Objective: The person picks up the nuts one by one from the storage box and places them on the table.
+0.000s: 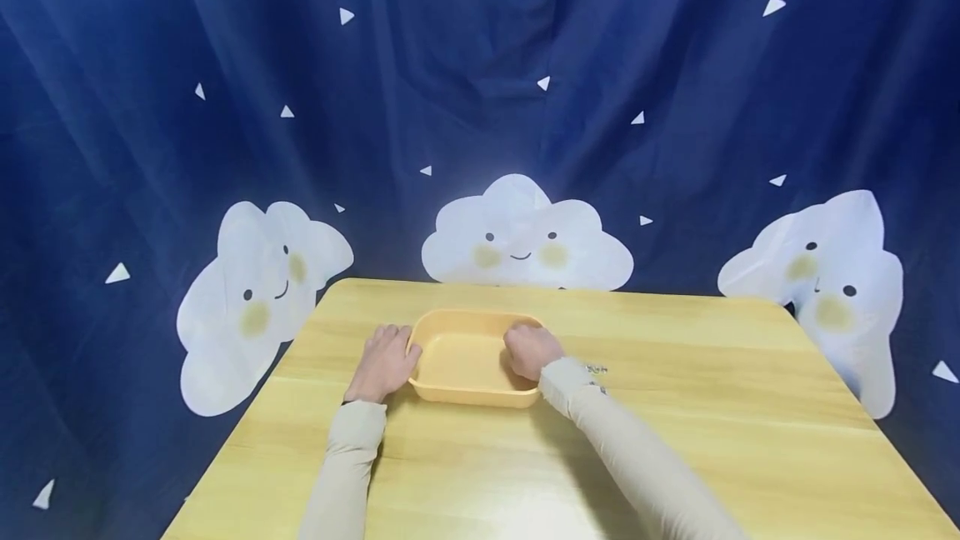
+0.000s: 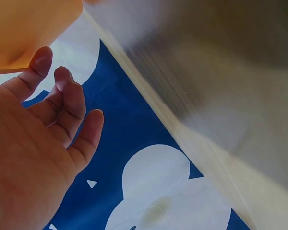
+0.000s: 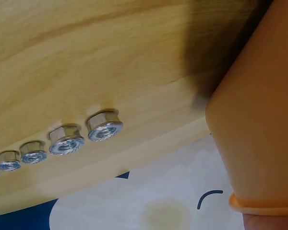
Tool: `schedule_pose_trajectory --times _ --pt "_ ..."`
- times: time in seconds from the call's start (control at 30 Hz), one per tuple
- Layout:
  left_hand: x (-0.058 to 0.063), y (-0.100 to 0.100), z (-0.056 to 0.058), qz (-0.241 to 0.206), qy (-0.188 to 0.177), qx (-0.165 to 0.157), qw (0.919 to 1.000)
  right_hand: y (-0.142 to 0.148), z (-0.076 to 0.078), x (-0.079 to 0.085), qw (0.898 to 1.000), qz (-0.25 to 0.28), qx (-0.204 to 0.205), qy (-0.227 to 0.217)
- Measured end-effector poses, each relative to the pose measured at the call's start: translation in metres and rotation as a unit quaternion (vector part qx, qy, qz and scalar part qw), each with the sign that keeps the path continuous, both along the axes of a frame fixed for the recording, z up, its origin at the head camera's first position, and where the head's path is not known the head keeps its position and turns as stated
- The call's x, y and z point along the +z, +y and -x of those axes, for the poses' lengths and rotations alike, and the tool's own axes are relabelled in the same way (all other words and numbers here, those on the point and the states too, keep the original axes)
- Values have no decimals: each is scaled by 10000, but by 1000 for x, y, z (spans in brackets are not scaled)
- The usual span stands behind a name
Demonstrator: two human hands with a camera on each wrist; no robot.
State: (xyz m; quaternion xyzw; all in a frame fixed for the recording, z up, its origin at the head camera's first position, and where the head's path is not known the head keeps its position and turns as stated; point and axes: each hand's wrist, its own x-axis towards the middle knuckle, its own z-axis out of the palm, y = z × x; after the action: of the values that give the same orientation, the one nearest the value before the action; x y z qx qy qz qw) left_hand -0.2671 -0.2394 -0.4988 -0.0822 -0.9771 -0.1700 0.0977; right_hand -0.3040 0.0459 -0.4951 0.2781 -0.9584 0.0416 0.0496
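Note:
A shallow orange-yellow plastic tub (image 1: 465, 361) with rounded corners stands on the wooden table, and its inside shows bare in the head view. At its left end my left hand (image 1: 382, 363) holds the rim, thumb over the edge; in the left wrist view the other fingers are bent loosely, one fingertip against the outer wall. My right hand (image 1: 531, 351) grips the opposite end, fingers curled at the rim. From the right wrist the tub's outer wall (image 3: 259, 120) hides most of that hand. Several silver flange nuts (image 3: 105, 125) sit in a row right of the tub.
The pale wooden table (image 1: 750, 407) extends to both sides and toward me. A dark blue curtain (image 1: 480, 90) printed with white clouds and triangles hangs behind the table's far edge. My right sleeve (image 1: 637, 457) passes close to the nuts in the head view.

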Motion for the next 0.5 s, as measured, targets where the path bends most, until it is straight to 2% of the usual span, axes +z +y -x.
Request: schedule_pose_trajectory --times 0.17,0.5 --pt "-2 1 0 57 10 -2 10000 2 -3 -1 9999 -12 37 111" --pt "-1 1 1 14 -32 4 10000 0 -3 -2 9981 -380 32 478"
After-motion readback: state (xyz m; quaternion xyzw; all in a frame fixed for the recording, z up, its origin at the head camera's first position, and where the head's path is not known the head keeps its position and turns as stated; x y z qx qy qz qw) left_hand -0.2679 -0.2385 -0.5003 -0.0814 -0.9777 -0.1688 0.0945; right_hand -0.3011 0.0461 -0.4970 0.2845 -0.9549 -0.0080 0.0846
